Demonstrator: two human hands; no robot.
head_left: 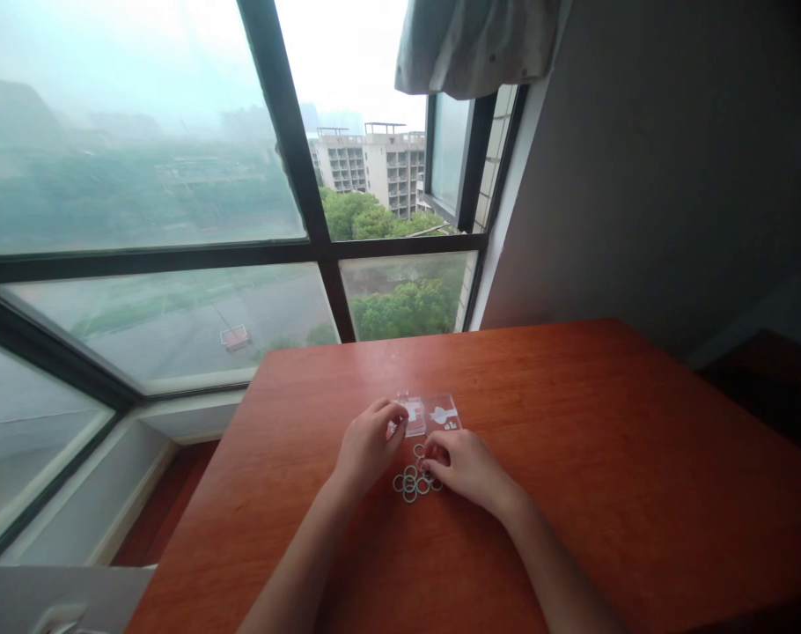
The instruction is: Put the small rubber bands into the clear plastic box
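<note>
A small clear plastic box [433, 412] lies open on the reddish-brown wooden table [572, 440], its two halves side by side. My left hand [367, 445] rests at the box's left half, fingers curled with the tips on its edge. A cluster of several small pale green rings [410, 482] lies on the table just in front of the box. My right hand [463, 465] is curled beside the rings, fingertips pinched at one ring on the cluster's right side.
The table stands against a large window [176, 176] with dark frames; a low sill [77, 493] runs along the left. A grey wall [671, 158] rises behind the table on the right, and a curtain [473, 44] hangs at the top.
</note>
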